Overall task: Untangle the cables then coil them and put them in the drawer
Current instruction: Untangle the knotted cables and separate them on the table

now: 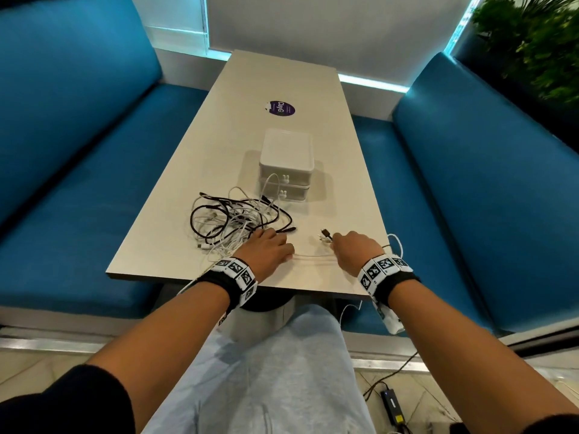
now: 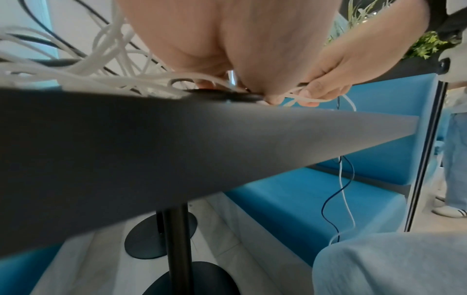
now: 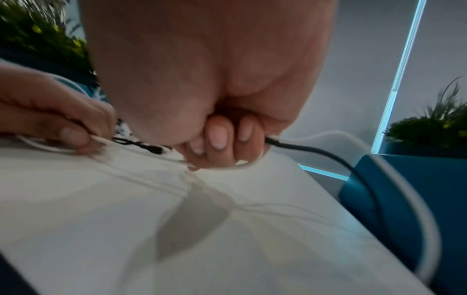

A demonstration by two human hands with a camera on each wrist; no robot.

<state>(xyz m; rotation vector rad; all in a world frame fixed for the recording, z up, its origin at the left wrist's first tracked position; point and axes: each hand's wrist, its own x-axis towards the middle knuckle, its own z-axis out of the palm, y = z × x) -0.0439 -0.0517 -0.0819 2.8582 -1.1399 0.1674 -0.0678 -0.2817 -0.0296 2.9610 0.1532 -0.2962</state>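
Note:
A tangle of black and white cables (image 1: 238,219) lies on the beige table (image 1: 275,76), just in front of a white two-drawer box (image 1: 286,158) whose drawers are both closed. My left hand (image 1: 269,245) rests at the tangle's near right edge and pinches a white cable (image 1: 313,256) that runs across to my right hand (image 1: 347,245). In the right wrist view my right hand (image 3: 222,145) has its fingers curled round the white cable and a black cable (image 3: 328,155). A black plug (image 1: 326,233) sticks out past its knuckles. Both cables hang over the table's right edge.
Blue padded benches (image 1: 78,151) flank the table on both sides. A purple round sticker (image 1: 280,108) sits mid-table. Plants (image 1: 539,42) stand at the back right. A power adapter (image 1: 391,402) lies on the floor. Another person's legs (image 2: 454,159) stand past the right bench.

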